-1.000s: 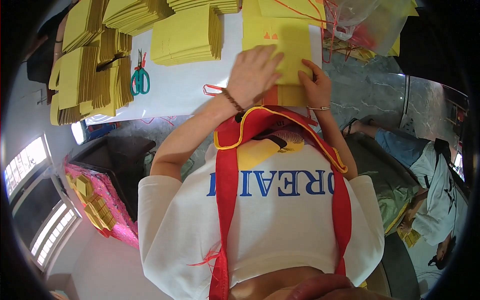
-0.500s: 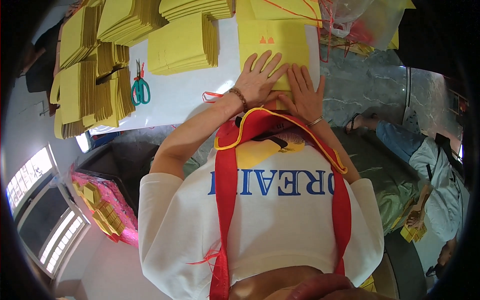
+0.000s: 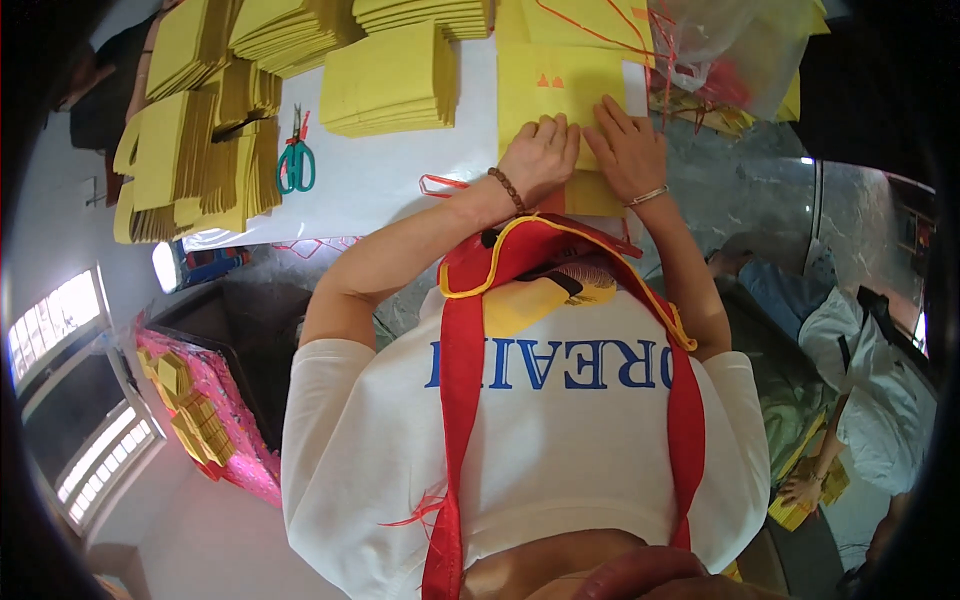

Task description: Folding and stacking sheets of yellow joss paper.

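Observation:
A yellow paper sheet (image 3: 525, 100) with small orange marks lies in front of me at the table's near right. Bent fingers of my left hand (image 3: 537, 160) close on its middle, their tips partly hidden; a beaded bracelet circles that wrist. Beside it, my right hand (image 3: 630, 155) rests on the sheet's right side, fingers stretched out. A folded-looking yellow strip (image 3: 595, 195) shows below the hands. More yellow paper (image 3: 575, 25) with red string lies just beyond the sheet.
Stacks of folded yellow paper (image 3: 385, 85) cover the table's far left. Green-handled scissors (image 3: 296, 165) and a red loop (image 3: 440, 185) lie on the white tabletop (image 3: 370, 180). A clear plastic bag (image 3: 740, 55) is at far right. Another person (image 3: 865, 380) handles yellow bundles at right.
My left hand has gone from spread flat to bent fingers. My right hand has moved slightly up and right, baring the sheet's lower part. The view has shifted slightly.

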The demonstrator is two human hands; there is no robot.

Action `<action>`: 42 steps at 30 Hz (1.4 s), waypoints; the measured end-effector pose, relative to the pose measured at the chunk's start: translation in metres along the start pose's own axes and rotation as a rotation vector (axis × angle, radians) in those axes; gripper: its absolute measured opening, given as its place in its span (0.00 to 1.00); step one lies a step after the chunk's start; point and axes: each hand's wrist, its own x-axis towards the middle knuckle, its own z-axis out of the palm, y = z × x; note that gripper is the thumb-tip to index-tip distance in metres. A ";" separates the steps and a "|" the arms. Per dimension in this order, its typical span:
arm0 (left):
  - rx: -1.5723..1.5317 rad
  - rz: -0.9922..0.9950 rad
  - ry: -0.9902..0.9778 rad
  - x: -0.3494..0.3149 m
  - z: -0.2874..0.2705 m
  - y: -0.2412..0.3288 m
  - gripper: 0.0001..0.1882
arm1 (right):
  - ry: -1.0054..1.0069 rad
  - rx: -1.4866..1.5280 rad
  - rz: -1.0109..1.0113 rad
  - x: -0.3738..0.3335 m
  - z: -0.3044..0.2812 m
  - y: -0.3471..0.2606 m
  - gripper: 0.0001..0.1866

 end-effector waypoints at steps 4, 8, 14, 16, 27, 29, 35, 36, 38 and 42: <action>-0.207 -0.100 -0.046 0.006 -0.023 -0.015 0.22 | -0.092 0.420 0.032 0.017 -0.010 0.027 0.24; -0.228 -0.057 0.431 0.001 -0.069 -0.060 0.22 | 0.099 1.195 0.419 0.040 -0.059 0.013 0.24; 0.074 -0.263 0.343 -0.074 -0.056 -0.174 0.25 | 0.042 1.130 0.299 0.042 -0.046 -0.017 0.21; 0.112 -0.316 0.223 -0.094 -0.038 -0.181 0.25 | -0.125 1.181 0.236 0.046 -0.039 -0.041 0.18; 0.065 -0.442 -0.346 -0.100 -0.047 -0.182 0.36 | -0.102 0.674 -0.340 0.063 0.015 -0.129 0.22; 0.045 -0.484 -0.368 -0.103 -0.043 -0.179 0.37 | 0.004 0.521 -0.398 0.065 0.018 -0.138 0.22; -0.143 -0.543 -0.221 -0.126 -0.014 -0.168 0.40 | 0.003 0.155 -0.500 0.063 0.040 -0.143 0.21; -0.083 -0.550 -0.194 -0.126 -0.012 -0.164 0.41 | -0.042 0.163 -0.479 0.062 0.042 -0.142 0.21; -0.085 -0.545 -0.181 -0.126 -0.011 -0.166 0.41 | -0.043 0.177 -0.476 0.063 0.042 -0.142 0.20; -0.126 -0.512 -0.213 -0.122 -0.020 -0.169 0.41 | -0.137 0.281 -0.477 0.069 0.032 -0.135 0.21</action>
